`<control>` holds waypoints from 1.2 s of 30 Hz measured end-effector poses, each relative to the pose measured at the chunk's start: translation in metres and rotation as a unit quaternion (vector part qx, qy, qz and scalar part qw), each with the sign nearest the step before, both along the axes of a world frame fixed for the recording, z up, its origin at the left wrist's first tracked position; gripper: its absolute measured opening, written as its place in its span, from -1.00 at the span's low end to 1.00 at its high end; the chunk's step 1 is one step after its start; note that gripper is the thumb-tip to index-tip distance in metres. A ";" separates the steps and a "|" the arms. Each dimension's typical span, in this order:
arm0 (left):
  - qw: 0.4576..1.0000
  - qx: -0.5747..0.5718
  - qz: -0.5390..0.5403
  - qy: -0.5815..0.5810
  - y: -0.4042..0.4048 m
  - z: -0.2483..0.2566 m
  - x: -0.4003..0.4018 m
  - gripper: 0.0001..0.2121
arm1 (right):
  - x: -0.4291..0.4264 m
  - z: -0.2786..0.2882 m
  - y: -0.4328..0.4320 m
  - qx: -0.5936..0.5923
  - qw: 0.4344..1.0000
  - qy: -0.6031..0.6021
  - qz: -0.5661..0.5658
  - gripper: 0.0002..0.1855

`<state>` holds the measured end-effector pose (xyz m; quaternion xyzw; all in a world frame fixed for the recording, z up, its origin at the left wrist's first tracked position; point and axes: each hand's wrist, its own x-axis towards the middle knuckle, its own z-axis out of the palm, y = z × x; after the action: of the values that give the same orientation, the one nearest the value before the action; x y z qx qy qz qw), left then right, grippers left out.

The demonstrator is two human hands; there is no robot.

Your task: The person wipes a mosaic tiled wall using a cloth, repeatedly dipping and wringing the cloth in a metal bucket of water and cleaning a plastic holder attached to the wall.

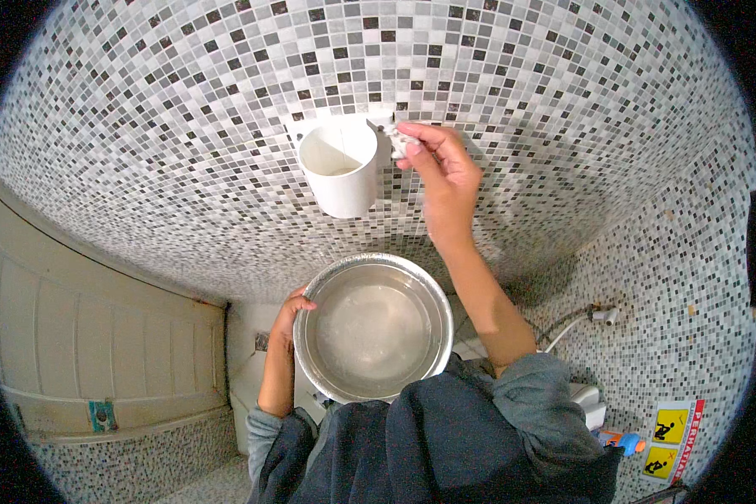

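My left hand grips the left rim of a round metal basin, held against my front. Cloudy water or a wet sheen shows inside; I cannot tell how deep it is. My right hand is raised near the wall and pinches a small crumpled white wad, perhaps tissue or cloth, between thumb and fingers. Just left of the wad, a white cylindrical cup-like holder is fixed to the wall by a white bracket. The holder's mouth faces up and its inside looks off-white.
Small grey, black and white mosaic tiles cover the wall. A pale panelled door stands at left. At right are a wall valve with a hose, a blue bottle with an orange cap, and a warning sign.
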<state>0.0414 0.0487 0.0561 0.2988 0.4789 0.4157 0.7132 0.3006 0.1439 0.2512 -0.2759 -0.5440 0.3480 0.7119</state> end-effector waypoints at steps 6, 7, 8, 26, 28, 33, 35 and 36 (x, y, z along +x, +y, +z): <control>1.000 -0.013 0.012 0.010 -0.003 0.001 0.000 -0.43 | -0.024 -0.044 0.006 0.131 0.982 -0.057 -0.124 -0.85; 0.999 -0.011 -0.005 0.033 -0.003 0.005 0.000 -0.42 | -0.022 -0.053 0.005 0.130 0.982 -0.054 -0.127 -0.85; 0.999 -0.012 -0.009 0.036 -0.002 0.006 0.000 -0.42 | -0.020 -0.070 0.006 0.110 0.983 -0.072 -0.131 -0.85; 0.999 -0.017 0.038 0.022 -0.005 -0.005 0.004 -0.42 | -0.027 -0.053 0.031 0.199 0.942 -0.159 -0.216 -0.58; 0.999 0.007 0.040 0.000 -0.004 -0.003 0.009 -0.44 | -0.026 -0.063 0.031 0.197 0.940 -0.172 -0.218 -0.56; 0.997 -0.012 0.060 0.054 -0.006 0.010 0.018 -0.46 | -0.019 -0.078 0.030 0.205 0.924 -0.240 -0.215 -0.60; 0.996 -0.012 0.065 0.053 -0.006 0.016 0.023 -0.47 | -0.009 -0.089 0.029 0.173 0.933 -0.249 -0.195 -0.63; 0.998 -0.011 0.049 0.048 -0.007 0.017 0.022 -0.48 | -0.006 -0.086 0.025 0.142 0.940 -0.259 -0.171 -0.67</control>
<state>0.0631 0.0417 0.0732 0.2863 0.5313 0.4300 0.6714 0.2947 0.1693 0.1653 -0.3413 -0.6982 0.0567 0.6267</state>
